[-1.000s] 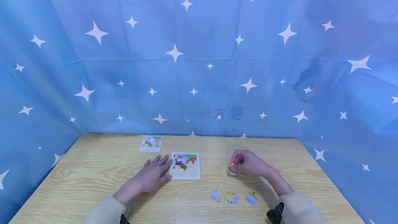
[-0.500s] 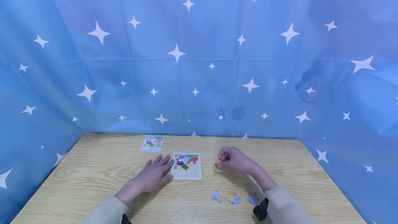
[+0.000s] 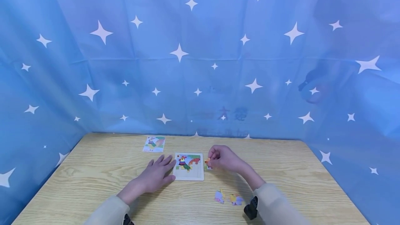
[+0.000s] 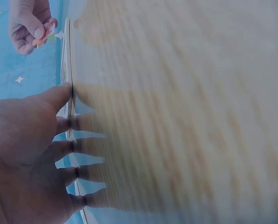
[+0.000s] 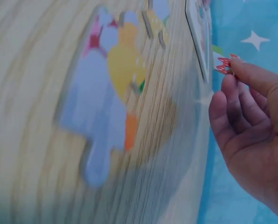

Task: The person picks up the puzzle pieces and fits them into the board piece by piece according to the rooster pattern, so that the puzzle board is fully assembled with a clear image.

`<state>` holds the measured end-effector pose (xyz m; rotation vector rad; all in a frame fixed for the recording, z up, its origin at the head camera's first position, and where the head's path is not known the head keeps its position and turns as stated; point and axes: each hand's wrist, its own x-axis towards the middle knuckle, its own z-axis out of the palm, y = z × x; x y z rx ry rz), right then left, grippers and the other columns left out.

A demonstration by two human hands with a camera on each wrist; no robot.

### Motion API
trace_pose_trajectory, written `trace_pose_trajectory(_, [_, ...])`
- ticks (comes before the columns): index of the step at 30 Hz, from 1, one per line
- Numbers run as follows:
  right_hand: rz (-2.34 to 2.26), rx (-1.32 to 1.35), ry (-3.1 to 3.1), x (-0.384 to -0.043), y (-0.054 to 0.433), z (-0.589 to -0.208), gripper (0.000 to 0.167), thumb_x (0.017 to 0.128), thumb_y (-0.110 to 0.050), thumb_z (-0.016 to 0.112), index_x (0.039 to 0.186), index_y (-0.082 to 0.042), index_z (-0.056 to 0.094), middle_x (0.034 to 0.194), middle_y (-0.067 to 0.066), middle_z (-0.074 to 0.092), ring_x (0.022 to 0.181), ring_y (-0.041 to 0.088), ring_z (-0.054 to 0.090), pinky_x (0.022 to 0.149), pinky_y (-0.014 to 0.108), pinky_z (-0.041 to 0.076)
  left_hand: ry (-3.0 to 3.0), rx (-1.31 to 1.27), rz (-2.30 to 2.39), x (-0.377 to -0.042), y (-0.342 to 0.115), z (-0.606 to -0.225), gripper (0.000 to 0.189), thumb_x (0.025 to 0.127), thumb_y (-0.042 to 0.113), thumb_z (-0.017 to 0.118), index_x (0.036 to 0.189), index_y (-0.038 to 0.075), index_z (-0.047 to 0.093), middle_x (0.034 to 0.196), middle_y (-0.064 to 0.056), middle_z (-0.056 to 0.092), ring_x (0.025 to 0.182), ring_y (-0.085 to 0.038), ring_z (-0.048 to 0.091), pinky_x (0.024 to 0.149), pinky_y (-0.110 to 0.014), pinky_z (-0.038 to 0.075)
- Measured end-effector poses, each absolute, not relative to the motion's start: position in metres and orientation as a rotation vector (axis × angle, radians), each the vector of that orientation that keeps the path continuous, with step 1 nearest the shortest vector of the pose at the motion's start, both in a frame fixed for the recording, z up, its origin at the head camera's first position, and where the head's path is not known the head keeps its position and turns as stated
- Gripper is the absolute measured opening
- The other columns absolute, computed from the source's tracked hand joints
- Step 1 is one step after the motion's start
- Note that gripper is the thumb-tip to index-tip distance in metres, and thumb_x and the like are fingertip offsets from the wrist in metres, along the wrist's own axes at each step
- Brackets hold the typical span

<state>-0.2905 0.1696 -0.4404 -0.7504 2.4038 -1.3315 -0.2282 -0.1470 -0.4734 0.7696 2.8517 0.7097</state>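
A white puzzle tray (image 3: 188,177) holds a partly assembled rooster picture. My left hand (image 3: 157,175) lies with fingers spread at the tray's left side, thumb and fingertips by its edge; in the left wrist view the fingers (image 4: 62,149) are straight. Just right of the tray, my right hand (image 3: 227,160) pinches a puzzle piece (image 5: 222,63) between thumb and index finger. White, red and green show on that piece. It is held off the table, apart from the tray.
On the wooden table (image 3: 103,169) two loose puzzle pieces lie in front: a purple-and-yellow piece (image 3: 219,196) and a lilac-and-yellow piece (image 3: 235,199). A rooster picture card (image 3: 154,144) lies behind left. A blue star-printed curtain (image 3: 200,79) hangs around the table.
My right hand has moved left with the pinched puzzle piece, up to the tray's right side. Its forearm now covers a third loose piece. The left hand stays at the tray.
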Motion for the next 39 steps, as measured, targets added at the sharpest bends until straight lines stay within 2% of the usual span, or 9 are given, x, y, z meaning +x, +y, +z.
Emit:
trace_pose_trajectory(9, [-1.319,-0.775,2.405,-0.292,0.148,-0.445,0.014,0.092,-0.001,0.074,0.099,0.002,0.063,0.082,0.005,0.064,0.07,0.014,0.06,0.061,0.032,0.052,2.854,0.765,0.7,-0.226,-0.147,-0.471,0.06,0.106,0.034,0.057,0.155,0.003,0.044,0.162,-0.024,0.032,0.148,-0.053,0.022,0.111,-0.076,0.018])
trace_pose_trajectory(16, [-1.321,-0.763,2.381,-0.29,0.134,-0.446,0.013,0.093,-0.002,0.074,0.1,0.002,0.063,0.082,0.006,0.065,0.069,0.016,0.059,0.056,0.032,0.05,2.86,0.77,0.698,-0.226,-0.146,-0.471,0.061,0.106,0.036,0.057,0.155,0.002,0.044,0.161,-0.025,0.032,0.147,-0.054,0.023,0.111,-0.077,0.018])
trace_pose_trajectory(24, [-1.324,-0.762,2.403,-0.291,0.125,-0.453,0.013,0.092,-0.002,0.076,0.099,0.0,0.065,0.084,0.003,0.065,0.075,0.014,0.06,0.066,0.025,0.047,2.859,0.784,0.688,-0.224,-0.144,-0.464,0.059,0.106,0.034,0.058,0.152,-0.001,0.046,0.159,-0.028,0.035,0.145,-0.056,0.025,0.109,-0.078,0.02])
trace_pose_trajectory(39, [-1.31,-0.774,2.423,-0.296,0.122,-0.459,0.01,0.093,0.001,0.073,0.099,-0.001,0.066,0.085,0.002,0.065,0.077,0.014,0.061,0.066,0.026,0.048,2.858,0.712,0.668,-0.223,-0.142,-0.46,0.06,0.104,0.035,0.061,0.152,0.001,0.047,0.161,-0.024,0.035,0.148,-0.051,0.025,0.111,-0.075,0.02])
